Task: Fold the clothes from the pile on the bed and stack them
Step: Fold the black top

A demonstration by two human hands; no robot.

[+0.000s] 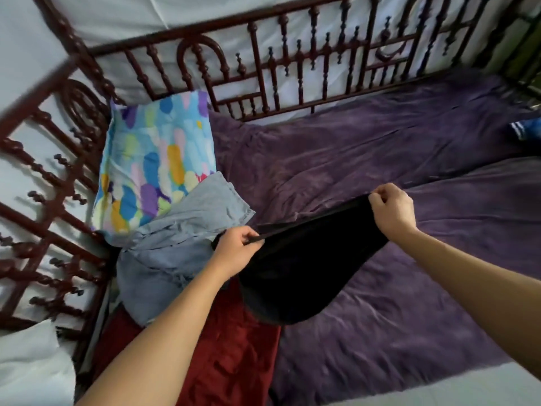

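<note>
A black garment [304, 268] hangs stretched between my two hands above the bed. My left hand [237, 249] pinches its upper edge at the left end. My right hand [393, 209] pinches the same edge at the right end, held higher and farther out. The cloth sags below the hands and its lower part touches a red garment [234, 356] lying at the near edge. A light blue denim garment [175, 247] is heaped to the left, partly under my left hand.
A purple blanket [395, 303] covers the bed. A pillow [155, 162] with coloured blotches leans in the far left corner. Dark red carved railings [263, 74] run along the back and left sides. A blue striped item [527, 128] shows at the right edge.
</note>
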